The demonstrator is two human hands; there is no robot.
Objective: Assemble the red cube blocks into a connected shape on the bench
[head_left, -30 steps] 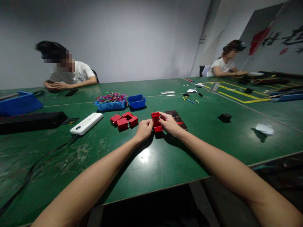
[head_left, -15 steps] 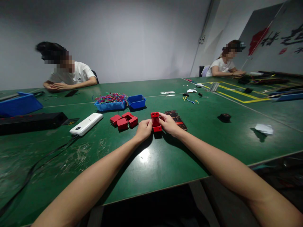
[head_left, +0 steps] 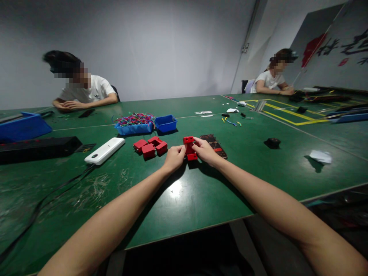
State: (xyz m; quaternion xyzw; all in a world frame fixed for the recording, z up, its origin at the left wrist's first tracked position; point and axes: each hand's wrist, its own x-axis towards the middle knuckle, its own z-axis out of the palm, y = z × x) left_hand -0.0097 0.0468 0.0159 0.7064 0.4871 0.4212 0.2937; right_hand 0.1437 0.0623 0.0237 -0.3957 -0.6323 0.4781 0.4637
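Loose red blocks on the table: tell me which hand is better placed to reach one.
Probably the left hand: it is nearer the loose red blocks, while the right hand lies beyond the held red piece.

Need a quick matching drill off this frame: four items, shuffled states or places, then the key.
1. red part
2. phone
3. white device
4. wire-filled blue tray

A. dark cable at its near end
B. beside the smaller blue tray
C. held by left hand and right hand
D. lit, showing digits

Pairs: 1-C, 2-D, 3-A, 4-B
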